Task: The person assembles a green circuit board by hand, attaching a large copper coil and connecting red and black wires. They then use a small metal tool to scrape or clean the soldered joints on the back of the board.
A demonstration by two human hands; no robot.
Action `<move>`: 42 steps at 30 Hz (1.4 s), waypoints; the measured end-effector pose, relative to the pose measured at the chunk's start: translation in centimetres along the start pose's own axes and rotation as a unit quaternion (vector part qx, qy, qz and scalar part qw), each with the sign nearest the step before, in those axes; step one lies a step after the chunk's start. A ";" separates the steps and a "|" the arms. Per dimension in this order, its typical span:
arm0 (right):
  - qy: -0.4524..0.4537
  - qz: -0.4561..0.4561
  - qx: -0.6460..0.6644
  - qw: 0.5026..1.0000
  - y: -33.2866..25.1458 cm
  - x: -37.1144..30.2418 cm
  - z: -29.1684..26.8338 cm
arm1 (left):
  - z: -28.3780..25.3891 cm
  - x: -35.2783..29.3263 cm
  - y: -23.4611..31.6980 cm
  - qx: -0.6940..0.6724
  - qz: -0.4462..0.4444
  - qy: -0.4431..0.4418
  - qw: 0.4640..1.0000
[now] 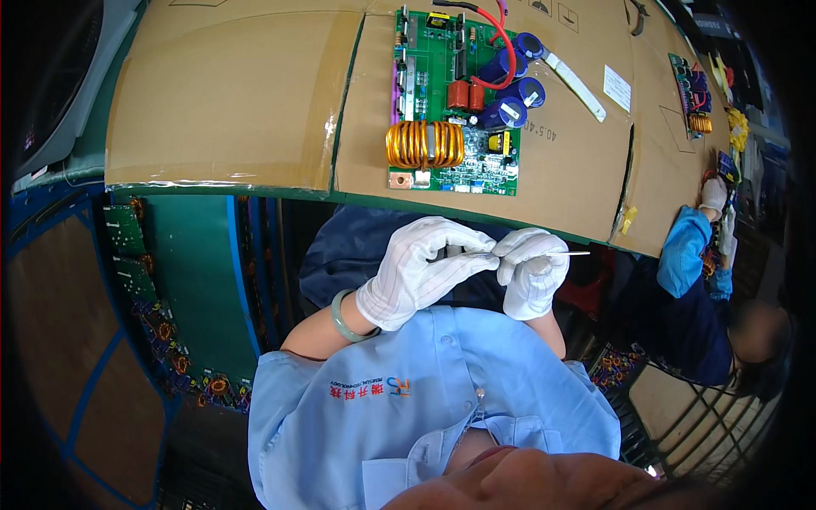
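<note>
My left hand (pixel 429 270), in a white glove, is pinched close to my right hand, with a thin greyish piece at its fingertips that I cannot make out. My right hand (pixel 532 270), also gloved, closes around a thin pale rod (pixel 571 252) whose end sticks out to the right. The fingertips of both hands nearly meet, just off the table's near edge. Beyond them a green circuit board (pixel 440 110) lies on the cardboard, bearing a copper-wound coil (pixel 425 144), dark blue capacitors (pixel 503 113) and a red wire (pixel 512 51).
Brown cardboard (pixel 238 102) covers the table. A white strip (pixel 575 87) and a paper label (pixel 617 87) are right of the board. Another board (pixel 690 98) lies farther right, near a co-worker's blue sleeve (pixel 682 251). Boards with coils fill a rack (pixel 191 263) at lower left.
</note>
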State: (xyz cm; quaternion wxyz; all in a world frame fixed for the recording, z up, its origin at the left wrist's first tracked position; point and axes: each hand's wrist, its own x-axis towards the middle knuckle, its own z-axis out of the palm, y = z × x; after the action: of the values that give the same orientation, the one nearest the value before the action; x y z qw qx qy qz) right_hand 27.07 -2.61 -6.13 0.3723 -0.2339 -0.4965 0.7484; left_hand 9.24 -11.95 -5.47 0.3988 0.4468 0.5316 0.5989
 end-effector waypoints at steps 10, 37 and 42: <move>0.031 0.136 -0.090 0.986 -3.4 0.8 0.5 | -1.2 0.7 0.6 0.209 0.219 0.036 0.952; -0.362 -0.248 -0.522 0.732 -7.6 16.4 -0.4 | -6.4 5.3 -2.0 0.246 0.169 0.423 0.856; -0.391 -0.282 -0.494 0.723 -7.4 17.0 -0.1 | -9.0 5.7 -1.5 0.268 0.157 0.472 0.825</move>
State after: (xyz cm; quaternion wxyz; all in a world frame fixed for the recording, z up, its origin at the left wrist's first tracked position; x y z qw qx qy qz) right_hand 19.10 12.57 0.91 0.1709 0.0795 -0.9407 0.2820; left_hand -1.03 -8.91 -6.69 -0.1359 0.2759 0.7175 0.6250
